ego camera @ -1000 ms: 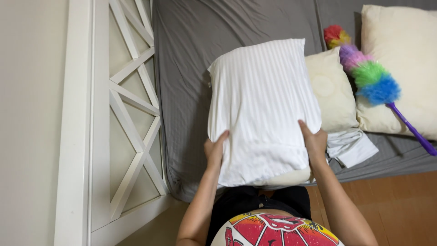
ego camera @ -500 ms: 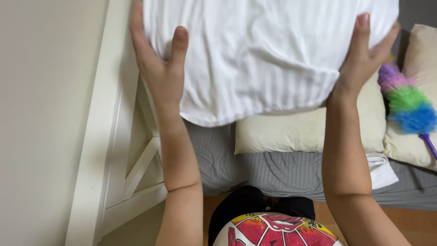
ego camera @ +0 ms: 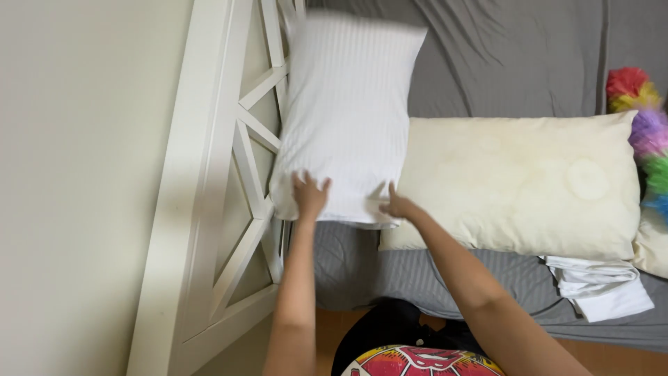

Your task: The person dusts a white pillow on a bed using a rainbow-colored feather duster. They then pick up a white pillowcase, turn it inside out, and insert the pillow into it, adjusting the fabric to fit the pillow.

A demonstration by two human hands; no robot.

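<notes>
White pillow (ego camera: 348,111) lies under both hands' fingers (ego camera: 311,186), w/ headboard (ego camera: 236,174) alongside.

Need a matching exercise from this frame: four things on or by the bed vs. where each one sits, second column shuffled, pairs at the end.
Things:
1. white striped pillow
2. bare cream pillow
3. folded white cloth
4. rainbow-coloured fluffy duster

Places:
A. far right edge of the view
B. against the white lattice headboard, under both hands
C. middle of the grey sheet, lying flat
D. near bed edge, below the cream pillow's right corner

Pairs: 1-B, 2-C, 3-D, 4-A
</notes>
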